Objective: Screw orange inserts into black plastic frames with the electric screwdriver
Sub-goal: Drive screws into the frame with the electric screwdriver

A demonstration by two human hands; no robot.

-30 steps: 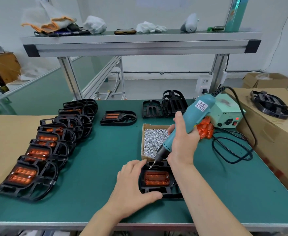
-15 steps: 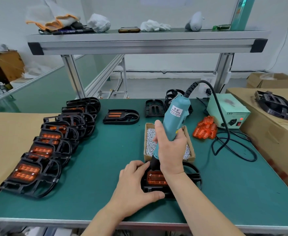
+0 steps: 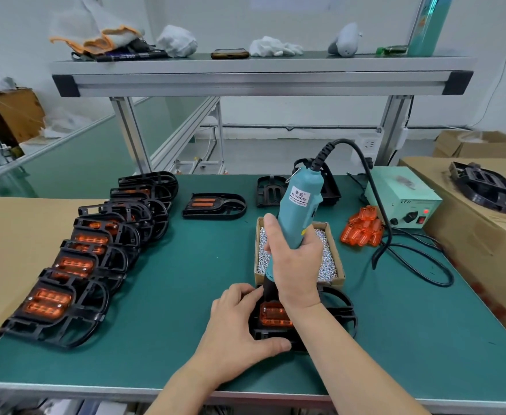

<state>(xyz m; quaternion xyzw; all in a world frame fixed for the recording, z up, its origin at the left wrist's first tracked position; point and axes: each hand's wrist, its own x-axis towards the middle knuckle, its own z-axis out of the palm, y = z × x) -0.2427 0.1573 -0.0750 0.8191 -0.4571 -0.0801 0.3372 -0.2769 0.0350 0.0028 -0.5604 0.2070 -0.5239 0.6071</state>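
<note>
1. Head view: your right hand (image 3: 293,265) has its fingers wrapped tight around the teal body of the electric screwdriver (image 3: 298,211). The tool stands almost upright, with its cord end leaning away from you.
2. Below your right fingers, the tool's black nose drops to the far-left corner of the orange insert (image 3: 274,316). The bit tip is hidden, so you cannot tell whether it is on a screw.
3. Your left hand (image 3: 236,327) grips the black plastic frame (image 3: 340,307). Its fingers curl over the left edge, with the fingertips just beside the tool's nose. The thumb presses along the near edge.
4. The frame lies flat on the green mat (image 3: 185,295), and the insert sits in it between your left fingertips and right wrist.
5. Just beyond your right fingers stands the cardboard screw box (image 3: 337,265).
6. Right of those fingers lies a heap of loose inserts (image 3: 362,232), near the power supply (image 3: 404,199).
7. Well left of your left fingers, a row of fitted frames (image 3: 75,283) overlaps.
</note>
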